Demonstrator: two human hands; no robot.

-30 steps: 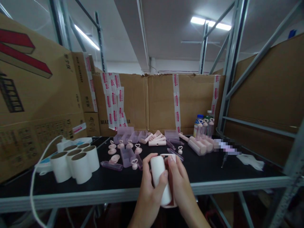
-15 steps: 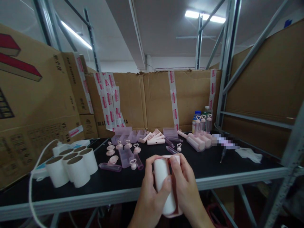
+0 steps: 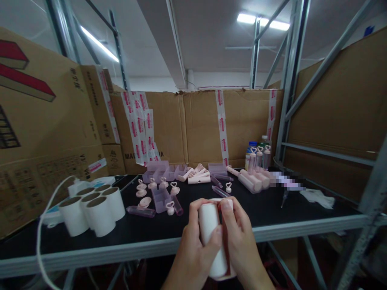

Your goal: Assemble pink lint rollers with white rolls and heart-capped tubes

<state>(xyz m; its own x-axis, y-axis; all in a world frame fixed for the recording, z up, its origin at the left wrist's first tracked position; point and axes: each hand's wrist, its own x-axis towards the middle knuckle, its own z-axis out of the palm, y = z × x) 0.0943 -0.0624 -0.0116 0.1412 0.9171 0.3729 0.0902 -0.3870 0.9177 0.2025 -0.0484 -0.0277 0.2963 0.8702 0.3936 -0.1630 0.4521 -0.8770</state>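
— White roll (image 3: 211, 237): where is it?
— Just off the front edge of the black table (image 3: 272, 213), upright and leaning a little, seated in a pink holder (image 3: 225, 241).
— Who holds it?
— Both hands. The left hand (image 3: 196, 249) wraps it, thumb across the front; the right hand (image 3: 242, 241) closes on the holder's side, fingertips at the top.
— Anything near?
— More white rolls (image 3: 93, 209) stand at the table's left end, and pink parts (image 3: 169, 193) lie mid-table.

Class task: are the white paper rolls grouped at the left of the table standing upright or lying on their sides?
Upright. The white paper rolls stand on end on the black table, their round brown-lined openings facing up.
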